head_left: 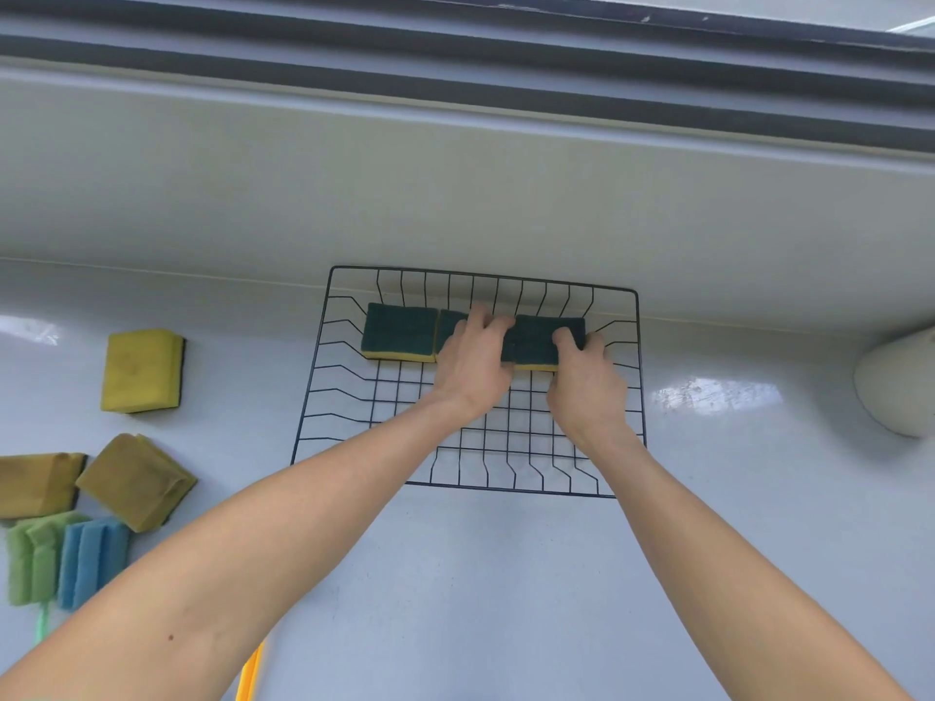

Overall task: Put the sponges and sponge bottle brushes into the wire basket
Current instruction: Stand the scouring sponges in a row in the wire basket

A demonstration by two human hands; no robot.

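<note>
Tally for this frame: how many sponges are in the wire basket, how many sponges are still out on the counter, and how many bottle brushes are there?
Sponges in the wire basket: 3
Sponges on the counter: 3
Sponge bottle brushes on the counter: 2, green, blue
Total: 8

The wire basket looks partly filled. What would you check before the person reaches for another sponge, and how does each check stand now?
1. Sponges lie flat inside the wire basket: ok, a left sponge, a middle one and a right sponge sit in a row at the back.
2. Left hand free: not ok, it rests on the middle sponge.
3. Right hand free: not ok, it grips the right sponge.
4. Room left in the basket: ok, the front is bare.
5. Yellow sponge reachable: ok, unobstructed on the counter.
6. Bottle brushes loaded: not ok.
</note>
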